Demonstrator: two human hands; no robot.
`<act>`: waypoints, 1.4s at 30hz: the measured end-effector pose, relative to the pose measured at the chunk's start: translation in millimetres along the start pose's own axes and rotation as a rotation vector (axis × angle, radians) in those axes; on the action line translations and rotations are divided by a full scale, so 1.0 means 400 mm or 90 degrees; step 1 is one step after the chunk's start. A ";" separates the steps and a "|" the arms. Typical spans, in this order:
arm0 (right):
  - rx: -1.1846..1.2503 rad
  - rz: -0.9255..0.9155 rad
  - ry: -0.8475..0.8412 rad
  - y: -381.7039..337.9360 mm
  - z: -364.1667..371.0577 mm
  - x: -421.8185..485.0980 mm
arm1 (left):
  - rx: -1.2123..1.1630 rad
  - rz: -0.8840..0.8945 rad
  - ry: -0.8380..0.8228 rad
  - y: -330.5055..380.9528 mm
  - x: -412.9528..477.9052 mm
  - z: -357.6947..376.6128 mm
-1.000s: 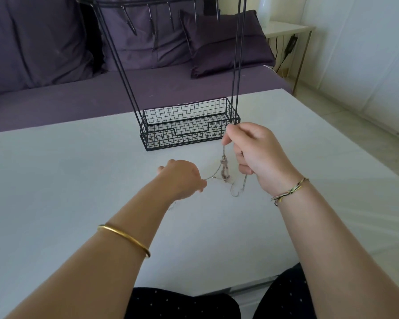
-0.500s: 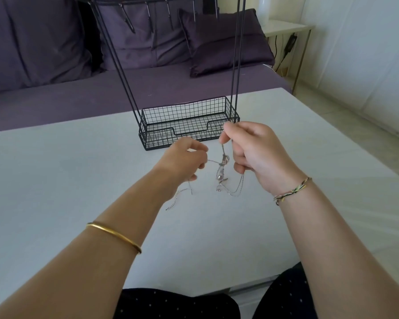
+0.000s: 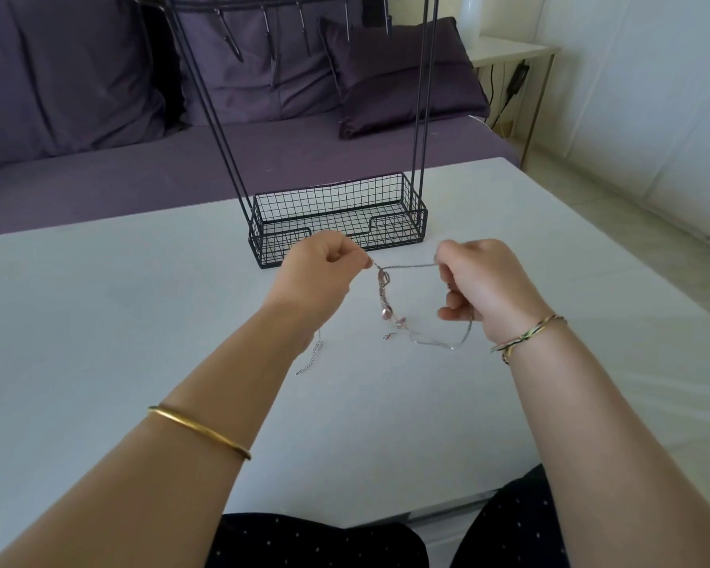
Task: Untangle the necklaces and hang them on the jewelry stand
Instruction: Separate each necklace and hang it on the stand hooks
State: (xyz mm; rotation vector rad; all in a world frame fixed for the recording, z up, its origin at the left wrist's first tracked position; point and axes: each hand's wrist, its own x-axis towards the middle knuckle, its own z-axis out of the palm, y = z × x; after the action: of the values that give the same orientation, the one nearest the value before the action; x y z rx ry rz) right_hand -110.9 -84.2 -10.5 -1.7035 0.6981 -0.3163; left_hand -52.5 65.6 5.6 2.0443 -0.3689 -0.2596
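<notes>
A tangle of thin silver necklaces (image 3: 387, 299) with pinkish beads hangs between my hands above the white table (image 3: 140, 321). My left hand (image 3: 316, 276) pinches one chain end at its fingertips, and a loose clasp end trails below its wrist. My right hand (image 3: 480, 280) pinches the other side, so a short length is stretched level between the hands. The knotted part dangles below, and a loop drapes toward the right wrist. Just behind the hands stands the black wire jewelry stand (image 3: 337, 223), with its basket base, tall uprights and a row of hooks at the top.
A purple sofa (image 3: 181, 166) with cushions runs behind the table. A small white side table (image 3: 509, 51) stands at the back right, with a cable below it. The table's right edge borders pale floor tiles. My knees in dark dotted fabric show at the bottom.
My hands have risen and moved apart, the left one up toward the basket and the right one to the right. The chain is now stretched level between them, with the knot hanging lower.
</notes>
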 end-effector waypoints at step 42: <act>0.025 -0.154 -0.102 0.006 0.016 -0.104 | -0.057 -0.029 -0.098 0.039 -0.091 0.013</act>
State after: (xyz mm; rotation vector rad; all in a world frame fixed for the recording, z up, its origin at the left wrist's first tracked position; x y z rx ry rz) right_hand -140.5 -54.5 -7.7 -1.7564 0.3655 -0.3549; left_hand -90.5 67.4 18.0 1.9519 -0.3974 -0.4550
